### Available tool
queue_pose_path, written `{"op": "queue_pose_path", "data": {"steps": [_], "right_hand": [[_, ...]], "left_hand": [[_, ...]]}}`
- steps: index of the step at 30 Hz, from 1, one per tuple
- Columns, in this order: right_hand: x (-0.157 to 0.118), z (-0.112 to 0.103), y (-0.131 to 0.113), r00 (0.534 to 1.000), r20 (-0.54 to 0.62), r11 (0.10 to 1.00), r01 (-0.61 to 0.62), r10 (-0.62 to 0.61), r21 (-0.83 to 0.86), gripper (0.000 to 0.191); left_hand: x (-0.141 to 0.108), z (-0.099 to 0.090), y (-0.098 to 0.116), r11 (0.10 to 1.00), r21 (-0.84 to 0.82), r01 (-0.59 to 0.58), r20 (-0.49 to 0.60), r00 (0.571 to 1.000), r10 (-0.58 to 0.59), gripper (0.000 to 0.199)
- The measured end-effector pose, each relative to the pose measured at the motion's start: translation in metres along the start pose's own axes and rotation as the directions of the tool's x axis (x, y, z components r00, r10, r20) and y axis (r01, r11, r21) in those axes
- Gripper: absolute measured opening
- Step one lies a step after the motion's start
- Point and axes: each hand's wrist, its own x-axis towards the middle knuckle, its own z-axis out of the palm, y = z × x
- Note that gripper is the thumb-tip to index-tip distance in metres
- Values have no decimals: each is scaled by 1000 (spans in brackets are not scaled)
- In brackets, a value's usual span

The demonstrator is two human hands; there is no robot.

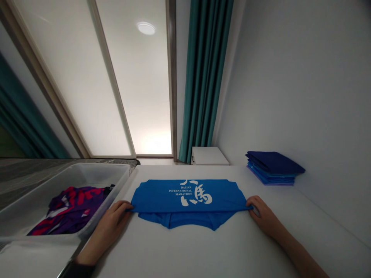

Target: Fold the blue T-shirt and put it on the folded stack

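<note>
A blue T-shirt (156, 197) with white lettering lies on the white table (185, 255), its hem end folded over toward me. The neckline and shoulders stick out below the folded edge, nearest me. My left hand (117, 216) pinches the left corner of that fold, its fingers closed on the cloth. At the opposite corner my right hand (261, 212) grips the same fold between thumb and fingers. The folded edge runs nearly straight between both hands.
On the left stands a translucent plastic bin (118, 175) with crumpled purple and red clothing (75, 208) inside. A stack of folded blue garments (271, 168) sits at the right by the wall. Beyond the table are a white cabinet (210, 155) and a teal curtain (205, 77).
</note>
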Motion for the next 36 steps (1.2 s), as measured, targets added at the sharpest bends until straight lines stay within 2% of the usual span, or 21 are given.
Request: {"op": "queue_pose_path", "data": {"steps": [8,15,24,30,36], "right_hand": [[0,2,5,1000,-22,1000,-9,8,-7,13],[-1,4,10,1000,-11,1000,-12,11,-19,12],[0,3,6,1000,-13,1000,15,-15,-27,14],[-2,3,-3,1000,-23,1000,0,0,-25,15],[-2,4,1,1000,-4,998,-1,1,-57,15]], "left_hand": [[5,-6,15,990,-96,104,-55,992,-110,31],[7,-7,32,991,-109,80,51,996,-75,29],[2,6,22,1000,14,24,81,996,-25,28],[2,8,18,1000,-28,2,45,999,-1,26],[4,4,16,998,-68,-8,62,998,13,29]]}}
